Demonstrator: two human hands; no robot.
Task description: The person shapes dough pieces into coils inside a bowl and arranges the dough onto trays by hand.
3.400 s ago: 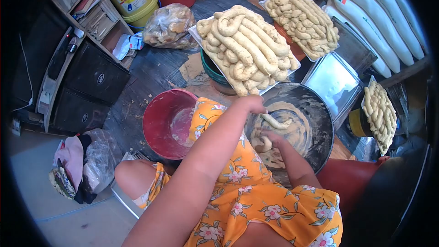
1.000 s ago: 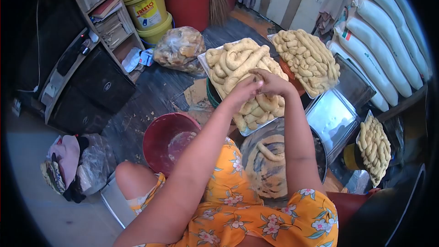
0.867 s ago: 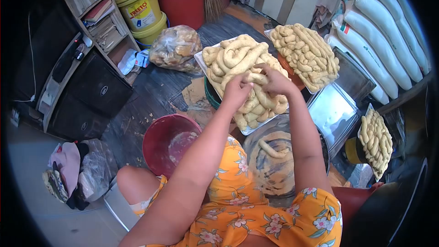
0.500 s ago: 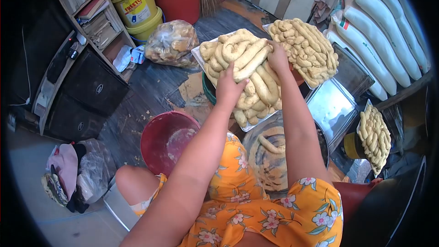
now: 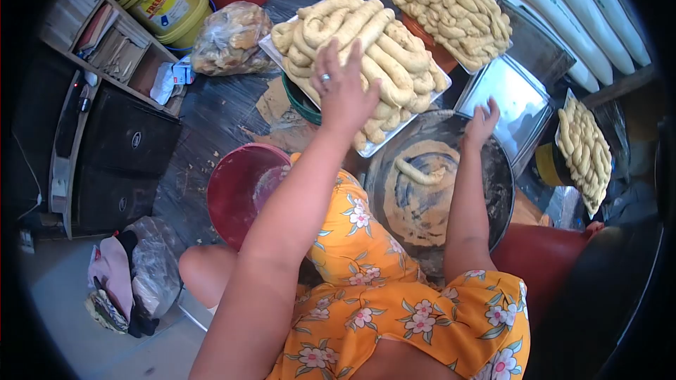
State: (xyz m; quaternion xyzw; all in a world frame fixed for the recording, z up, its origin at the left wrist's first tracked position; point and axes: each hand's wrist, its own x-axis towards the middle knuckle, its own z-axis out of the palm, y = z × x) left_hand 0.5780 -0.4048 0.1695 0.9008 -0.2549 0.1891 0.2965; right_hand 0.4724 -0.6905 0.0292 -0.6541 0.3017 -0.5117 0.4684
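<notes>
Thick pale dough ropes (image 5: pixel 394 63) lie heaped on a white tray (image 5: pixel 375 146), which rests over a green basin (image 5: pixel 301 100). My left hand (image 5: pixel 343 88), with a ring on one finger, is over the near left side of the heap, fingers spread; whether it touches the dough I cannot tell. Away from the heap, my right hand (image 5: pixel 481 124) is raised over the far rim of a wide dark basin (image 5: pixel 503 190), empty with its fingers apart. One short dough rope (image 5: pixel 420 172) lies in that basin on a floury, sticky bottom.
A second dough-laden tray (image 5: pixel 451 14) stands behind, a third (image 5: pixel 584 151) at right. Metal trays (image 5: pixel 503 102) lean beside white sacks (image 5: pixel 598 14). A red bucket (image 5: pixel 243 193) is by my left knee; a bag of dark-gold pieces (image 5: pixel 232 39) sits beyond.
My right hand has let go of the dough on the heap and moved right and nearer, over the wide basin. The left hand has loosened its hold, fingers now spread. The view has shifted.
</notes>
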